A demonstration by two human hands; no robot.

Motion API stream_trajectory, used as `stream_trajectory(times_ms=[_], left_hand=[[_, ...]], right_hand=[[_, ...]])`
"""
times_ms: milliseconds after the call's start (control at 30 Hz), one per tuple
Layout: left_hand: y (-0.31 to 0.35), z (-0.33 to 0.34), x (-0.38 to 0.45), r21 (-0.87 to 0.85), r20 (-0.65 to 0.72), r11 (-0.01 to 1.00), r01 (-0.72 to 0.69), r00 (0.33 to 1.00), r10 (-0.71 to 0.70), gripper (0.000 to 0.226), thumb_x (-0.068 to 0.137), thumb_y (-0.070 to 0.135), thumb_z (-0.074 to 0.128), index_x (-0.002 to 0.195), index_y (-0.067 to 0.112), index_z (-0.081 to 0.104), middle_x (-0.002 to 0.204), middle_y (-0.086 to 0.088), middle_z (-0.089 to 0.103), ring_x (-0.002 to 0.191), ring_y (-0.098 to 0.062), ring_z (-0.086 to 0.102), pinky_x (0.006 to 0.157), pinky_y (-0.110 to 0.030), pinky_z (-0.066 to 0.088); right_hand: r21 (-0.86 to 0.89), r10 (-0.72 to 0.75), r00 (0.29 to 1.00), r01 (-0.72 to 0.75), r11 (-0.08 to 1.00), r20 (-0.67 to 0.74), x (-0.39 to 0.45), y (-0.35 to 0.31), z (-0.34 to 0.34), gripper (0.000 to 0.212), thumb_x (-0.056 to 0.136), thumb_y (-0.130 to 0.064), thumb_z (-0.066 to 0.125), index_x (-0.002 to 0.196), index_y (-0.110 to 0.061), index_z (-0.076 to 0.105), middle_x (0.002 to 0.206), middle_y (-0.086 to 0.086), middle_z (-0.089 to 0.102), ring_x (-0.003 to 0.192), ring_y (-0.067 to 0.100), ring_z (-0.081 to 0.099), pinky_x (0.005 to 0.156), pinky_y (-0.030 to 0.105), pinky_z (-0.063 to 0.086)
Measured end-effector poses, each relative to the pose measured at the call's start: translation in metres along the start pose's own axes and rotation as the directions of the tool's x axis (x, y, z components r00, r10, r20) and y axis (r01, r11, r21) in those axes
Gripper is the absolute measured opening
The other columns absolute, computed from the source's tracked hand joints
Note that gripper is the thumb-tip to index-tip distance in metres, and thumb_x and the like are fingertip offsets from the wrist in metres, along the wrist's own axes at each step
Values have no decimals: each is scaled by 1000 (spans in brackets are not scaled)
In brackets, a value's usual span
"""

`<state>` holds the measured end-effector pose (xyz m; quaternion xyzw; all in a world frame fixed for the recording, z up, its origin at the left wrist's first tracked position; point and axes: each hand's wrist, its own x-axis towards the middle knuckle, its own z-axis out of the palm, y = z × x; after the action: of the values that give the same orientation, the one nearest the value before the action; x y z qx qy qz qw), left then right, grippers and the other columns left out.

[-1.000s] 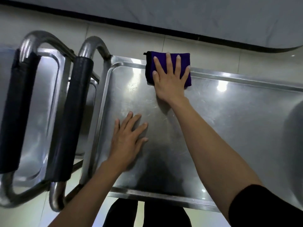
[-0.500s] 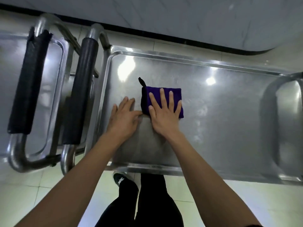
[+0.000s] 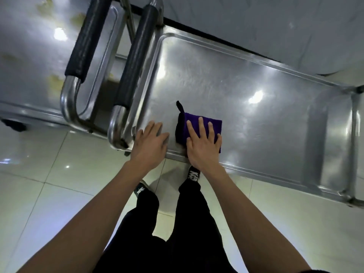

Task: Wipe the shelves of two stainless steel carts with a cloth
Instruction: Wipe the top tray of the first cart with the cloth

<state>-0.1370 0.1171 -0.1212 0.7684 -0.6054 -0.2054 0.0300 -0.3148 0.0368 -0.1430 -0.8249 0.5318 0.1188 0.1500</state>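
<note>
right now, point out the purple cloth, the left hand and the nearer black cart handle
purple cloth (image 3: 212, 125), head view, bare top edge
left hand (image 3: 150, 143), head view, back of hand
black cart handle (image 3: 136, 56), head view, middle of grip

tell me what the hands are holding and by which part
Nothing is gripped. The right hand presses flat on top of the purple cloth near the shelf's front edge; the left hand rests flat on the shelf beside it.

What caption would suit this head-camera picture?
Right hand presses a purple cloth on a steel cart shelf; left hand rests beside it.
</note>
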Motion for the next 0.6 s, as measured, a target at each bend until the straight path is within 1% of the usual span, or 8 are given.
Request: stream_trajectory(times_ms=[100,200,267,300,400,467,500,600], left_hand=[[6,8,-9,21,13,998,52,999,-53,37,100,33,49,136,25,52,158,-4,28,150,-26,13,117,-50,25],[20,18,-17,13,1,990,142,990,-142,43,103,34,41,144,24,44,162,-5,23,153,-27,9,119,-51,19],[33,26,-23,5,-48,976,216,975,-216,43,104,35,39,145,24,44,162,-4,26,153,-27,12,119,-52,18],[40,29,-26,-31,-71,966,258,963,-260,44,104,35,40,145,24,45,161,-4,28,152,-26,14,119,-53,18],[66,37,-35,-83,-121,923,375,916,-383,46,102,34,41,146,21,42,158,-3,34,151,-26,19,118,-54,21],[81,41,-40,-116,-141,896,429,886,-442,51,100,32,41,148,17,39,156,-3,36,150,-26,22,116,-54,24],[88,43,-44,-147,-154,882,447,871,-467,52,99,30,41,149,16,39,155,-4,37,150,-26,23,115,-54,26],[100,53,-55,-228,-199,840,492,821,-535,48,99,28,46,145,16,46,154,-6,40,149,-27,26,116,-56,27]], right_hand=[[-59,-52,999,52,997,11,-15,6,-5,58,102,-47,26,156,-44,5,168,-1,8,150,30,14,111,55,24],[-100,-157,987,161,982,44,-23,20,-11,58,101,-46,33,156,-42,13,166,3,15,141,32,26,103,52,33],[-119,-263,962,270,956,71,-23,35,-17,58,101,-45,38,156,-41,19,165,7,19,134,35,32,103,52,36],[-121,-319,945,325,938,70,-21,43,-20,58,101,-44,41,155,-40,23,163,9,23,131,37,35,102,51,39],[-137,-473,879,477,868,60,-9,61,-33,53,100,-43,48,152,-37,37,157,11,34,122,36,43,96,47,45],[-170,-555,829,557,813,64,1,68,-40,51,102,-43,47,151,-34,40,155,10,36,124,35,44,96,45,42],[-206,-593,803,592,779,61,4,69,-42,50,103,-42,45,152,-33,39,157,9,35,129,34,42,98,45,38],[-311,-709,699,696,647,91,13,69,-42,50,106,-41,37,155,-28,35,165,5,21,150,31,22,110,44,24]])
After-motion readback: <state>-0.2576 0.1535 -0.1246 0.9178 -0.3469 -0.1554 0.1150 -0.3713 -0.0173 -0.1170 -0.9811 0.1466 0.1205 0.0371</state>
